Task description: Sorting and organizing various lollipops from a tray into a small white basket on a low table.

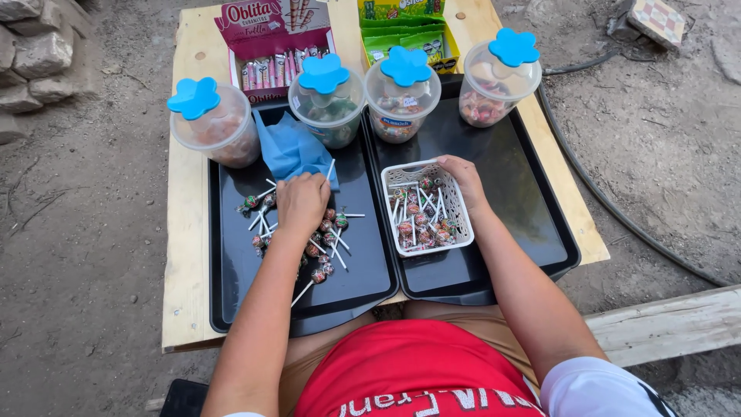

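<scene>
Left hand [302, 202]: palm down, fingers curled over a loose heap of lollipops [324, 232] on the left black tray [231, 286]; whether any is pinched cannot be told. Right hand [465, 179]: fingers bent over the far rim of the white slotted basket [457, 202], steadying it on the right black tray [532, 208]. Advice, as a judgement: gather by the sticks, several aligned, basket held firm. Lollipops: small round heads in mottled red-green wrappers, thin white sticks, scattered crosswise; more lie in the basket. Adjacent: blue bag [289, 148]; four clear jars with blue flower lids [323, 74].

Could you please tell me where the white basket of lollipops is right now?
In the head view, the white basket sits on the right black tray, under the right hand, just below the blue-lidded jars.
</scene>
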